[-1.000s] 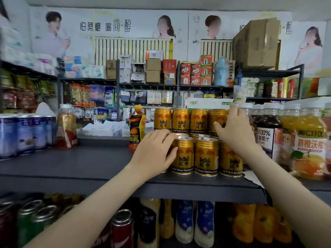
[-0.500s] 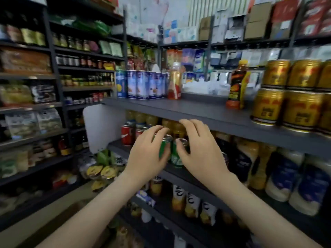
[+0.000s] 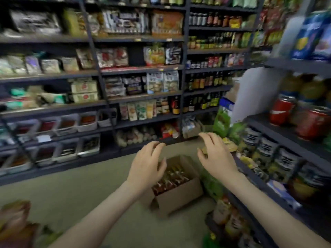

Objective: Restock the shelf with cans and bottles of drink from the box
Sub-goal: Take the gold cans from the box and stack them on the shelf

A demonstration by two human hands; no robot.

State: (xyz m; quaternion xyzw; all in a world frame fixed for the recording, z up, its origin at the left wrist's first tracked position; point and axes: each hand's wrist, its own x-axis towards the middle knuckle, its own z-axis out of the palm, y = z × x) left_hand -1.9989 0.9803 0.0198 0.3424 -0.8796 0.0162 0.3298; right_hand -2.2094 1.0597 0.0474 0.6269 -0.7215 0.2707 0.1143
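Two hands are held over the box and neither carries stock. At far left, the wall shelving (image 3: 53,76) holds packet goods and has no part in this step.

Left grip (image 3: 146,163): the fingers are loosely curled and parted from the thumb, with nothing in them. It hangs above the box's left side.

The box (image 3: 180,196) is open cardboard. It stands on the floor (image 3: 80,190), just beside the foot of the drinks shelf. Inside it, bottles (image 3: 170,178) stand upright in close rows with their caps up. Motion blur prevents a count, and the material may be glass or clear plastic.

Handling, as a judgement: full bottles will be rigid, smooth-walled and heavy for their size. If they are glass, they will break on the hard floor. Take hold round the shoulder or body, not by the cap alone. Because the rows are tight, lift straight up.

Right grip (image 3: 216,158): the fingers are curved and spread, and it appears empty. It is above the box's right side.

At right, the drinks shelf (image 3: 286,140) carries red cans (image 3: 281,111). Placement there is the likely destination.
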